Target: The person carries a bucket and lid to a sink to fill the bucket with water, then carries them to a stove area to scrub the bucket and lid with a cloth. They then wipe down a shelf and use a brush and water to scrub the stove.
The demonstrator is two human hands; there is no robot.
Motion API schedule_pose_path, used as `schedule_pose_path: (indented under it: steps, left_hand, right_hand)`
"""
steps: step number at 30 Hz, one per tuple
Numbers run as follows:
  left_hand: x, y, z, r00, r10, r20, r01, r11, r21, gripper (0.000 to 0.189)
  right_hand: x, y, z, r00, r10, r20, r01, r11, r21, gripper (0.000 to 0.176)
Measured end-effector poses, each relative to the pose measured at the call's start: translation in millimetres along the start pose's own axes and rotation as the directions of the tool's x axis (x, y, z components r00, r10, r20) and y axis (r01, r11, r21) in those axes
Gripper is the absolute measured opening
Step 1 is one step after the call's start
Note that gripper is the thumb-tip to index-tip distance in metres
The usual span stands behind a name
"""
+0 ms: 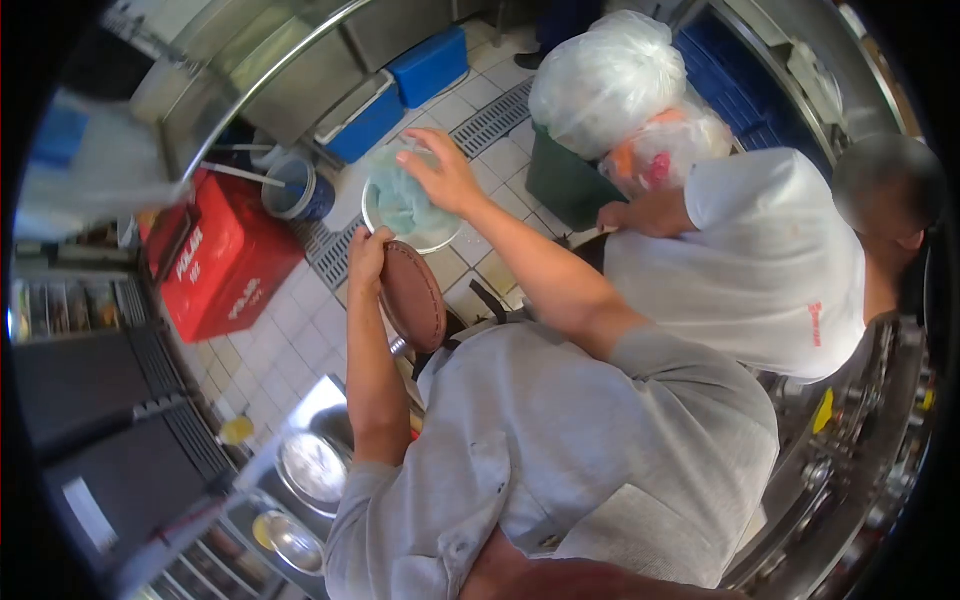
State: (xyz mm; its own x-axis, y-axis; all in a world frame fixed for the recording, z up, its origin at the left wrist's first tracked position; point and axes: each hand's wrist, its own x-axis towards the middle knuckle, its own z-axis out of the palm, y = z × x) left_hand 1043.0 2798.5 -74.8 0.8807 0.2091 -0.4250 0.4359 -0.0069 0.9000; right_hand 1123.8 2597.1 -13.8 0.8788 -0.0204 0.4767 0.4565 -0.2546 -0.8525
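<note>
My left hand [369, 256] is closed at the upper edge of a brown oval plate [412, 298], which is tilted on its side and has a darker patterned rim. Just beyond it stands a white-rimmed bin [432, 243] lined with pale green translucent plastic [399, 200]. Over the bin, my right hand [446, 177] is raised with its fingers apart, and I see nothing held in it. What lies deep inside the bin is hidden.
A co-worker in a white shirt [735, 250] stands close at my right, by a green bin [568, 185] and stuffed plastic bags [608, 82]. A red box [225, 265], a bucket [297, 190] and blue containers [428, 68] stand ahead. Metal bowls [313, 470] lie at lower left.
</note>
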Motion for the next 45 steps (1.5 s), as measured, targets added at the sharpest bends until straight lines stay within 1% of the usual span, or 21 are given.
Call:
schedule_pose_path:
  steps: [2, 6, 11, 12, 13, 15, 17, 18, 19, 21, 22, 26, 28, 29, 31, 32, 33, 34, 35, 37, 45]
  left_hand:
    - [52.4, 24.3, 12.5, 0.994, 0.027, 0.109, -0.02, 0.998, -0.065, 0.027]
    - [151.3, 57.2, 36.0, 0.955, 0.034, 0.295, 0.006, 0.991, -0.132, 0.029]
    - [277.3, 94.9, 69.6, 0.906, -0.015, 0.423, 0.006, 1.0, 0.021, 0.029]
    - [304.0, 105.4, 83.7, 0.897, -0.033, 0.441, -0.002, 0.997, 0.079, 0.03]
    - [322.1, 118.1, 93.4, 0.887, -0.062, 0.457, 0.005, 0.992, 0.125, 0.031]
    - [348.6, 142.1, 114.5, 0.867, -0.127, 0.482, 0.013, 0.973, 0.232, 0.033]
    - [378.5, 154.2, 139.0, 0.862, -0.164, 0.479, -0.001, 0.945, 0.326, 0.037]
    - [394.2, 159.1, 154.9, 0.862, -0.178, 0.474, -0.011, 0.929, 0.37, 0.039]
    - [414.7, 157.6, 170.7, 0.856, -0.191, 0.48, -0.016, 0.918, 0.395, 0.041]
    - [459.9, 142.9, 199.6, 0.849, -0.217, 0.482, -0.022, 0.897, 0.441, 0.044]
    - [475.4, 141.4, 214.8, 0.845, -0.212, 0.491, -0.051, 0.882, 0.468, 0.047]
    - [524.5, 142.7, 261.8, 0.844, -0.211, 0.494, -0.096, 0.845, 0.526, 0.055]
    - [552.1, 154.3, 274.1, 0.838, -0.249, 0.486, -0.074, 0.83, 0.553, 0.058]
    - [569.9, 163.1, 283.3, 0.83, -0.279, 0.483, -0.053, 0.822, 0.567, 0.06]
    - [621.0, 164.0, 295.5, 0.829, -0.288, 0.48, -0.054, 0.813, 0.58, 0.059]
    - [620.8, 184.1, 299.0, 0.802, -0.304, 0.514, -0.032, 0.838, 0.545, 0.057]
    - [600.5, 221.7, 304.7, 0.803, -0.331, 0.496, -0.01, 0.824, 0.567, 0.056]
    - [584.5, 250.1, 310.9, 0.803, -0.355, 0.479, 0.011, 0.812, 0.583, 0.054]
    - [600.6, 246.6, 311.5, 0.814, -0.336, 0.473, 0.029, 0.838, 0.545, 0.053]
    - [640.9, 232.2, 305.5, 0.836, -0.296, 0.462, 0.053, 0.882, 0.469, 0.051]
    - [642.3, 303.4, 275.6, 0.916, -0.173, 0.362, 0.126, 0.981, 0.15, 0.045]
  right_hand:
    - [24.1, 39.1, -20.2, 0.99, -0.05, -0.129, 0.037, 0.995, -0.095, 0.044]
    - [28.6, 100.0, -87.1, 0.883, 0.368, -0.29, -0.369, 0.928, 0.053, 0.028]
    - [-104.6, 181.7, -158.8, 0.658, 0.729, -0.188, -0.691, 0.487, -0.534, 0.025]
    - [-215.8, 273.9, -185.5, 0.863, 0.504, 0.032, -0.188, 0.38, -0.906, 0.026]
    - [-220.3, 216.7, -176.9, 0.449, 0.874, -0.187, -0.575, 0.122, -0.809, 0.025]
    - [-378.7, 226.3, -149.8, 0.091, 0.721, -0.687, -0.878, -0.268, -0.397, 0.016]
    - [-404.2, 162.0, -110.4, -0.617, 0.64, -0.457, -0.784, -0.546, 0.295, 0.011]
    - [-427.5, 149.8, -92.3, -0.509, 0.831, -0.222, -0.832, -0.542, -0.121, 0.018]
    - [-452.9, 139.5, -74.8, -0.349, 0.936, 0.036, -0.838, -0.295, -0.459, 0.026]
    - [-471.3, 135.4, -11.9, 0.095, 0.987, 0.132, -0.774, 0.157, -0.613, 0.015]
    - [-480.6, 153.1, 11.9, 0.398, 0.853, 0.337, -0.394, 0.491, -0.777, 0.01]
    - [-329.6, 205.1, 52.4, 0.449, 0.888, 0.099, -0.566, 0.368, -0.738, 0.009]
    - [-258.1, 254.1, 57.1, 0.267, 0.942, -0.203, -0.961, 0.245, -0.126, 0.016]
    - [-217.1, 287.9, 44.7, 0.097, 0.955, -0.281, -0.956, 0.168, 0.24, 0.019]
    - [-166.0, 349.4, 0.5, 0.323, 0.889, -0.325, -0.946, 0.306, -0.105, 0.022]
    - [-128.1, 381.1, -29.4, 0.482, 0.876, -0.01, -0.609, 0.327, -0.723, 0.023]
    - [-86.5, 396.3, -43.7, 0.445, 0.876, -0.185, -0.718, 0.226, -0.658, 0.028]
    - [-50.0, 395.9, -58.9, 0.627, 0.695, -0.352, -0.745, 0.405, -0.529, 0.035]
    - [33.9, 348.7, -83.0, 0.423, 0.802, -0.422, -0.905, 0.357, -0.23, 0.043]
    - [107.5, 340.3, -99.4, 0.378, 0.818, -0.434, -0.914, 0.403, -0.035, 0.046]
    - [272.5, 424.8, -95.3, 0.594, 0.784, -0.181, -0.782, 0.509, -0.36, 0.038]
